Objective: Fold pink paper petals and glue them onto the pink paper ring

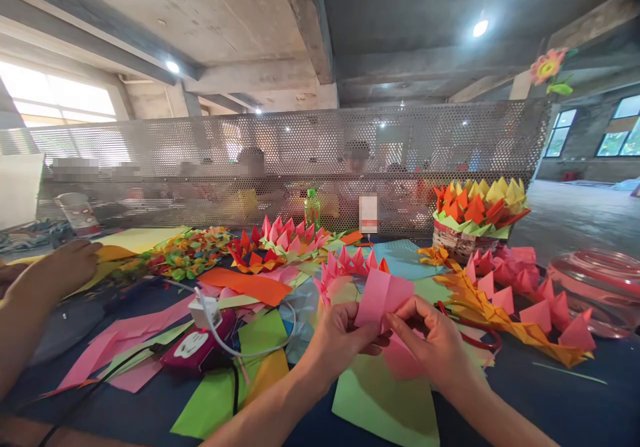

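Note:
A partly folded sheet of pink paper (376,298) is held up in front of me by both hands. My left hand (345,334) pinches its lower left side between thumb and fingers. On the lower right, my right hand (423,334) grips the same sheet, its thumb pressed against the edge. Another pink piece (400,357) shows just below my fingers. Under the hands lies a light green sheet (387,404). Right behind the held paper stands a curved row of pink folded paper points (345,267).
A power strip (200,348) with a white charger and cables lies left of my arms. Orange-and-pink folded chains (530,307), scissors (480,340) and a clear plastic container (595,290) are on the right. A perforated metal screen (280,147) stands behind. Another person's hand (75,267) reaches in from the left.

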Action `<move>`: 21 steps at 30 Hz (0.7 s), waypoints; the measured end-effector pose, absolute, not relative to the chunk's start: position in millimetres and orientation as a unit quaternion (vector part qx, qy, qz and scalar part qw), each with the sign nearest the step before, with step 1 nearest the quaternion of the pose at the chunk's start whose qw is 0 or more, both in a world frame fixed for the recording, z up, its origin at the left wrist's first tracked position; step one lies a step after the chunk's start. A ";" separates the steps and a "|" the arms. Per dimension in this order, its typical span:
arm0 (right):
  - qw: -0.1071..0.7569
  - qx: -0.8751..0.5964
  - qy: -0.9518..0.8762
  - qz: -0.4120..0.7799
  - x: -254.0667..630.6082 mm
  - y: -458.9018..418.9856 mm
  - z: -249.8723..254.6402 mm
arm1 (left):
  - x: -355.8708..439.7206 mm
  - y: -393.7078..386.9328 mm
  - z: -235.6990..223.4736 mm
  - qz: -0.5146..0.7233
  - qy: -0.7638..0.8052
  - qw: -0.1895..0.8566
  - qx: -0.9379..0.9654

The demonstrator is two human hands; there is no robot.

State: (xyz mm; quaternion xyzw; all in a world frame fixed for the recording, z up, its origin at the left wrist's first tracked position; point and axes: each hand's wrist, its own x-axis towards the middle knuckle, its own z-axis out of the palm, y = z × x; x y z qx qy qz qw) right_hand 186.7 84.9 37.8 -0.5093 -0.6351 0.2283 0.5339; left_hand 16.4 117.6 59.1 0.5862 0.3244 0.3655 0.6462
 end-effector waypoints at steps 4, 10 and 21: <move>0.533 -0.513 -0.641 0.206 185.3 82.0 40.1 | 15.9 118.0 58.4 0.341 0.320 0.652 0.596; 0.528 -0.510 -0.646 0.210 183.1 78.8 42.3 | 18.4 121.7 52.8 0.345 0.307 0.652 0.601; 0.503 -0.516 -0.664 0.197 184.1 80.9 41.6 | 18.6 117.0 55.1 0.353 0.313 0.614 0.632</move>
